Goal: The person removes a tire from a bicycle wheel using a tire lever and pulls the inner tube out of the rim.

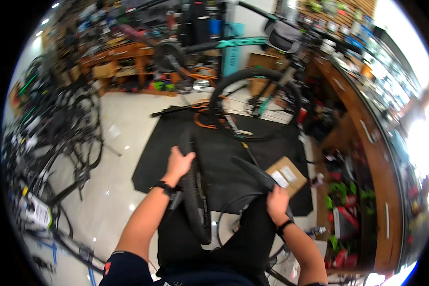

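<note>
A black knobby bicycle tyre [191, 205] stands nearly edge-on in front of my left leg. My left hand [178, 164] is closed around its upper part, fingers over the tread; whether a rim is inside it I cannot tell. In my right hand [277, 202], above my right knee, is one end of a long, flat black strip [252, 171]. The strip slants away to the upper left over the mat, and its exact kind is unclear. A thin black curved line [229, 207] loops between my legs, partly hidden by my right thigh.
A black mat [162, 148] covers the floor ahead, with a cardboard box [288, 176] on its right. Beyond stands a bicycle with a front wheel [255, 105]. Several bicycles [76, 138] crowd the left. A wooden counter [367, 128] with drawers and shelves lines the right.
</note>
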`<state>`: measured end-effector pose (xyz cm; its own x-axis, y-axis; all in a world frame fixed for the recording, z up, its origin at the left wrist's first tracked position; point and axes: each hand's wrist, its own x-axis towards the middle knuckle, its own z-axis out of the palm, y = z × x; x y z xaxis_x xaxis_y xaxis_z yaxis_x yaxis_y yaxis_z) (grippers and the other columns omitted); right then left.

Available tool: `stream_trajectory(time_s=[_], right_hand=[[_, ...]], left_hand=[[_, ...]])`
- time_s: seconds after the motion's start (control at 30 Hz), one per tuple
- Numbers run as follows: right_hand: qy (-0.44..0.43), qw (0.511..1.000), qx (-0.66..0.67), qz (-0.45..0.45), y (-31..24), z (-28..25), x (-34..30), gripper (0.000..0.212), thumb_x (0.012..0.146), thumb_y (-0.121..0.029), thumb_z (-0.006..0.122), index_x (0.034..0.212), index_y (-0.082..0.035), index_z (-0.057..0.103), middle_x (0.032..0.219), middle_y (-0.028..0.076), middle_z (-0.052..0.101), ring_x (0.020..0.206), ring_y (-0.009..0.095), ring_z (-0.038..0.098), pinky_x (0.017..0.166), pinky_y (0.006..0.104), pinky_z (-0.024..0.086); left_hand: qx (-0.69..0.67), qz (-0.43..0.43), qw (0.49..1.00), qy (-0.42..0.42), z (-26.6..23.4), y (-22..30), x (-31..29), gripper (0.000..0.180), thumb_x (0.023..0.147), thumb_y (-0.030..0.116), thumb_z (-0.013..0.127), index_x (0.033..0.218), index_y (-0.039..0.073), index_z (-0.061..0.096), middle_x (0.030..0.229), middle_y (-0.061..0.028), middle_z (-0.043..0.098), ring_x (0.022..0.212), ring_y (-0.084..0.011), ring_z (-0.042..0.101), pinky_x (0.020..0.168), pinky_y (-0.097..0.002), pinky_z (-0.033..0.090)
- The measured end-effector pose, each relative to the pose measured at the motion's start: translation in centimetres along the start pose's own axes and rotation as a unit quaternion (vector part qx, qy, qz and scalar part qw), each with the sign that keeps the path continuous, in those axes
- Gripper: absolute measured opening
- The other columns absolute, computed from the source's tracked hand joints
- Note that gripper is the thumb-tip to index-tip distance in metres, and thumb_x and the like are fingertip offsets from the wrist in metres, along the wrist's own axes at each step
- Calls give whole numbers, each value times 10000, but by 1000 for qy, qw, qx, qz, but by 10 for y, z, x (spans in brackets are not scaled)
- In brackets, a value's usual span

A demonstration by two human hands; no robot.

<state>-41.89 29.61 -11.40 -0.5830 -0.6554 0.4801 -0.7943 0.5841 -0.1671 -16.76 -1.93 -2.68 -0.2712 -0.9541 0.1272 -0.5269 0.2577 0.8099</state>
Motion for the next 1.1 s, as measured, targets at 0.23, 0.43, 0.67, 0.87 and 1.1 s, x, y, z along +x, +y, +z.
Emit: stream_trajectory(time_s=[0.23,0.43,0.67,0.87,1.1], right_hand=[[-4,999,-30,13,2,0,2,265,853,-147,554,1094,-38,556,999,150,581,935,311,563,770,436,451],[-48,997,-34,41,2,-11,-9,368,879,-132,482,1219,-1,531,1075,162,567,1005,315,537,848,423,427],[-60,997,-24,50,-4,-17,-9,378,873,-128,491,1227,-2,526,1065,156,566,1014,314,532,864,420,425],[-47,997,-35,47,2,-11,-15,384,874,-121,489,1237,-2,522,1060,155,562,1007,312,528,866,423,424],[-59,997,-32,33,1,-13,-11,372,878,-115,481,1229,1,521,1063,159,559,1005,313,527,859,414,424]], left_hand=[[-38,42,994,-95,12,-36,31,818,836,365,662,1374,-139,306,1313,-321,505,1233,-411,505,1043,-403,383],[33,9,992,-121,13,-10,25,827,837,363,637,1386,-141,279,1283,-338,519,1219,-434,513,1029,-408,390],[54,34,993,-104,16,-29,38,819,844,348,633,1375,-163,276,1301,-365,490,1239,-440,495,1040,-408,381],[62,34,988,-136,13,0,22,847,855,345,636,1393,-175,240,1338,-372,455,1280,-439,459,1063,-401,361],[53,37,987,-146,13,-6,24,852,862,335,637,1402,-177,223,1349,-370,450,1290,-422,459,1072,-388,356]])
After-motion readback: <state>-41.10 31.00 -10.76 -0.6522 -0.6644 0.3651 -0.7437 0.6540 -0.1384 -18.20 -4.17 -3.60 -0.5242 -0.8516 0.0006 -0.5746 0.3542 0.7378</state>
